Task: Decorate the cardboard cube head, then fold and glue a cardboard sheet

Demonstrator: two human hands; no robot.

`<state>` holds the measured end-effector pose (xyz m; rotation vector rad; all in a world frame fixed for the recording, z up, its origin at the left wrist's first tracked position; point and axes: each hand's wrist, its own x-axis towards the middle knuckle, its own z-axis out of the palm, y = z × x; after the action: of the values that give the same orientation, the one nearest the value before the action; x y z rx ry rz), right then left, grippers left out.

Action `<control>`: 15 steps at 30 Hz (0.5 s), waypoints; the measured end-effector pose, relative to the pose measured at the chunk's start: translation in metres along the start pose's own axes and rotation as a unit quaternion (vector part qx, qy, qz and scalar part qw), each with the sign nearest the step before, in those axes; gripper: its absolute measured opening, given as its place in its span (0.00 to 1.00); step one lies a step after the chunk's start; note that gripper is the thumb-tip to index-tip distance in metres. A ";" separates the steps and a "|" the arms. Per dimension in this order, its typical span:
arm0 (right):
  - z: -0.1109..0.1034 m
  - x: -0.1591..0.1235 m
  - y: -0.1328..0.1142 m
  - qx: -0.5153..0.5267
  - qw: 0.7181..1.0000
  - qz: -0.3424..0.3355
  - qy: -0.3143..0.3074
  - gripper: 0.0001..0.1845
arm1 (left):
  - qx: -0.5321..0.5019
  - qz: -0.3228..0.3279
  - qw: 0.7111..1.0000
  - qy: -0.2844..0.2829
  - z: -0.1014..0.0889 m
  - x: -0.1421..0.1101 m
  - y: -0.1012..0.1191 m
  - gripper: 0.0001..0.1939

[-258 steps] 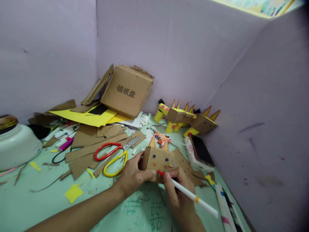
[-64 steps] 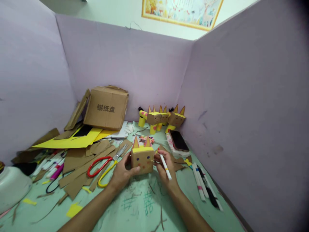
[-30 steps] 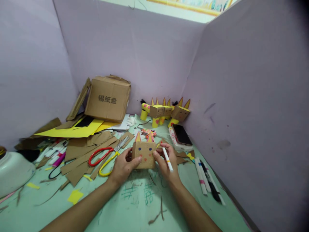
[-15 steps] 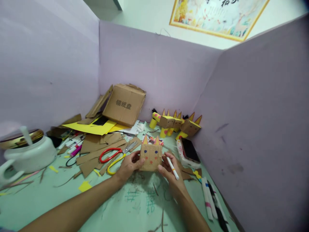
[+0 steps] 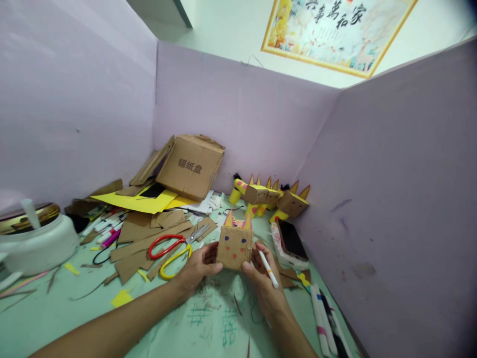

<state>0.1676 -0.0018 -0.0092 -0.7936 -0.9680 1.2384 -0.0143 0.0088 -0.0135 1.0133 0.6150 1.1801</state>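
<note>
Cardboard head (image 5: 234, 257) stands roughly upright over the worktop (image 5: 175, 333), drawn face towards us. Left hand (image 5: 201, 266) grips one side; right hand (image 5: 266, 281) steadies the other, also holding a marker (image 5: 269, 270). We judge it light, stiff, crushable: hold sides, spare horns (image 5: 228, 220).

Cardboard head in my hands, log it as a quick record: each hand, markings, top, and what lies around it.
Left hand: gripping left side of cardboard head
Right hand: at its right side, holding white marker
Markings: two blue dots, three red marks
Top: two pointed yellow horns
Left: scissors on cardboard scraps
Right: smartphone
Behind: yellow figures with cardboard heads
</note>
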 end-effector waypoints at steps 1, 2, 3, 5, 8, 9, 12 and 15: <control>0.000 0.000 0.000 -0.004 1.000 -0.002 -0.003 0.31 | -0.003 0.002 1.000 0.000 -0.001 0.000 -0.001 0.39; 0.001 0.000 0.000 -0.006 1.000 -0.004 -0.004 0.31 | -0.006 0.003 1.000 0.001 -0.002 0.001 -0.002 0.39; 0.001 0.001 0.001 -0.007 1.000 -0.008 -0.003 0.31 | -0.008 0.004 1.000 0.003 -0.003 0.002 -0.004 0.38; 0.003 0.001 0.001 -0.003 1.000 -0.019 -0.002 0.30 | -0.010 0.006 1.000 0.006 -0.005 0.003 -0.006 0.38; 0.004 0.001 0.000 0.001 1.000 -0.011 -0.005 0.29 | -0.009 0.006 1.000 0.005 -0.005 0.003 -0.006 0.38; 0.005 0.001 -0.001 0.000 1.000 -0.002 -0.007 0.29 | -0.007 0.006 1.000 0.004 -0.004 0.003 -0.005 0.38; 0.006 0.000 -0.002 -0.001 1.000 0.009 -0.009 0.28 | 0.004 0.007 1.000 0.003 0.000 0.001 -0.001 0.37; 0.006 -0.001 -0.001 0.004 1.000 0.004 -0.014 0.28 | 0.020 0.011 1.000 0.007 0.002 0.000 0.002 0.36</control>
<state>0.1627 -0.0027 -0.0057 -0.7767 -0.9818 1.2628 -0.0133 0.0086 -0.0103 1.0496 0.6414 1.1994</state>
